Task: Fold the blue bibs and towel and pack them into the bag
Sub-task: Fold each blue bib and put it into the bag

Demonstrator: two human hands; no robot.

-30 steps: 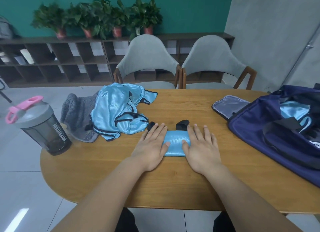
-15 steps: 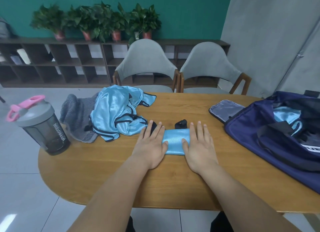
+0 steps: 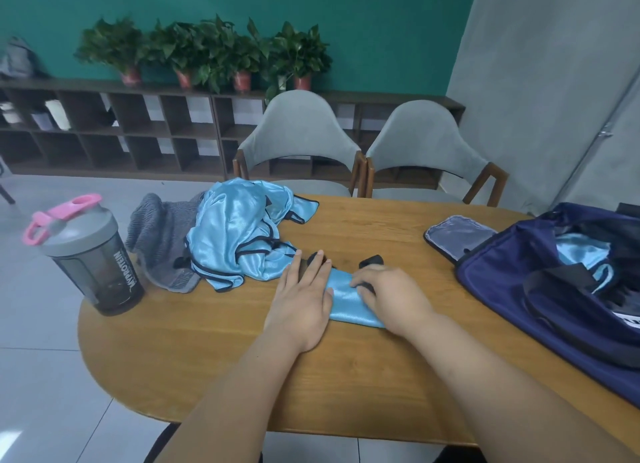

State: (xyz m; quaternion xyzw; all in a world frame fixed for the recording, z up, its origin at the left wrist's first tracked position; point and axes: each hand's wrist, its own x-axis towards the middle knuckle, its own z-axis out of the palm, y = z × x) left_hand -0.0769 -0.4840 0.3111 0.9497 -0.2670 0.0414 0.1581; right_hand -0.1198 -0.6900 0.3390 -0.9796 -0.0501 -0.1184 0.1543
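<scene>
On the table (image 3: 194,352), the open bag (image 3: 512,289) sits at the right. Loose bibs (image 3: 235,241) lie heaped against the towel (image 3: 159,241) at the left. The folded bib (image 3: 346,300) lies between them near the front edge, its long axis left to right and its black straps pointing away. The left hand (image 3: 301,303) presses it with flat fingers; the right hand (image 3: 394,296) grips its right end with curled fingers.

The small folded light-blue satin bib (image 3: 346,301) lies on the oval wooden table (image 3: 207,345). The grip is on this bib: the left hand (image 3: 301,300) presses flat on its left end and the right hand (image 3: 393,291) curls over its right end. Just left of the grip and slightly beyond it lies the crumpled heap of light-blue satin bibs (image 3: 239,241), overlapping the grey knitted towel (image 3: 157,237) further left. The dark plastic shaker bottle (image 3: 93,258) stands leftmost. Right of the grip sits the open navy fabric bag (image 3: 519,289), with another light-blue bib (image 3: 581,251) inside. Beyond the grip, behind the table, stand two grey upholstered chairs (image 3: 301,137).
</scene>
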